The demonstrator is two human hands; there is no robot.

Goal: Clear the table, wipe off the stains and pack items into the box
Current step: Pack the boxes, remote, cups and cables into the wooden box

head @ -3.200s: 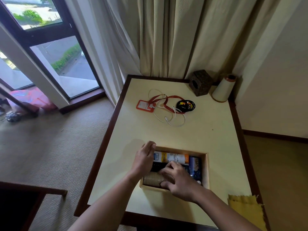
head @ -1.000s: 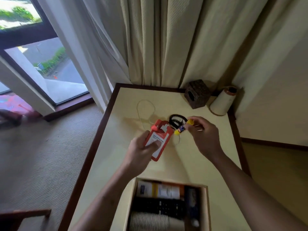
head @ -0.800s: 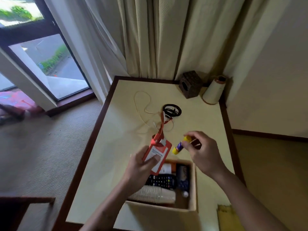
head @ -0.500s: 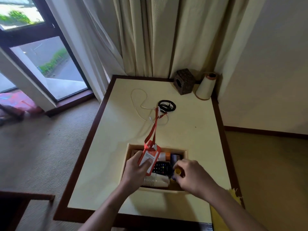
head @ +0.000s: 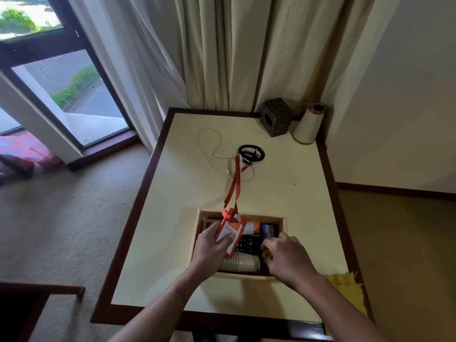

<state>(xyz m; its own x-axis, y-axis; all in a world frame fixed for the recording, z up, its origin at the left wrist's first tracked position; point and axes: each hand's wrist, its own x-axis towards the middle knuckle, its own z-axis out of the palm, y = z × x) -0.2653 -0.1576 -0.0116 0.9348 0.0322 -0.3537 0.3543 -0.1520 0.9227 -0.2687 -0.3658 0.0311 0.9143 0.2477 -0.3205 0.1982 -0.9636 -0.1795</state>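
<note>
The box (head: 284, 224) sits on the near half of the table (head: 158, 243), with both hands over it. The left hand (head: 209, 246) pinches an orange badge holder (head: 232, 232) between thumb and fingers, grip closed on it, and the holder is tilted above the left part of the box. Its red strap (head: 233, 186) runs across the table to the white cable (head: 201, 150) and the coiled black cable (head: 251, 147). The right hand (head: 290, 257) is at the right part of the box, grip curled round a small stick (head: 267, 254); only its yellow end shows. Inside the box: a stack of paper cups (head: 240, 264) on its side along the near wall, a remote control (head: 249, 244) behind it, and a white-and-orange tube (head: 254, 227) at the far wall. A yellow cloth (head: 345, 290) lies at the table's near right edge. A dark cube (head: 276, 117) and a cone of thread (head: 308, 124) stand at the far right corner.
</note>
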